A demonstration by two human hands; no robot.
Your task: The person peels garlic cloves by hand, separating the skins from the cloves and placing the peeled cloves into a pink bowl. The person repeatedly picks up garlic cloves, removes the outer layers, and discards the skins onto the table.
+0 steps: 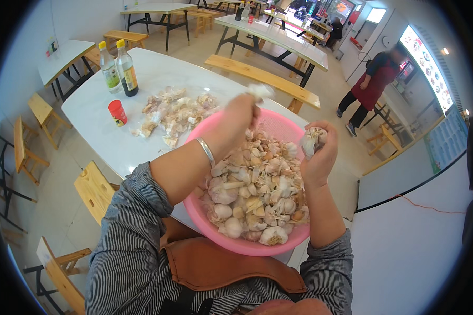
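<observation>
A pink plastic colander basket (193,208) sits before me at the table's near edge, heaped with garlic bulbs and loose cloves (256,189). My right hand (322,159) grips a garlic bulb (312,141) over the basket's right rim. Above the far left part of the basket is my left hand (240,114), blurred, with a silver bangle on its wrist. A whitish scrap of garlic (261,91), apparently skin, shows at its fingers; blur hides its exact form. Beyond my left forearm, a pile of garlic skins (177,110) lies on the white table (90,114).
Two yellow-capped bottles (110,73) (127,73) and a red-lidded shaker (117,113) stand on the table's left side. Wooden benches (260,78) and stools (92,189) surround it. A person in a red apron (374,86) stands at right, past a white partition (402,244).
</observation>
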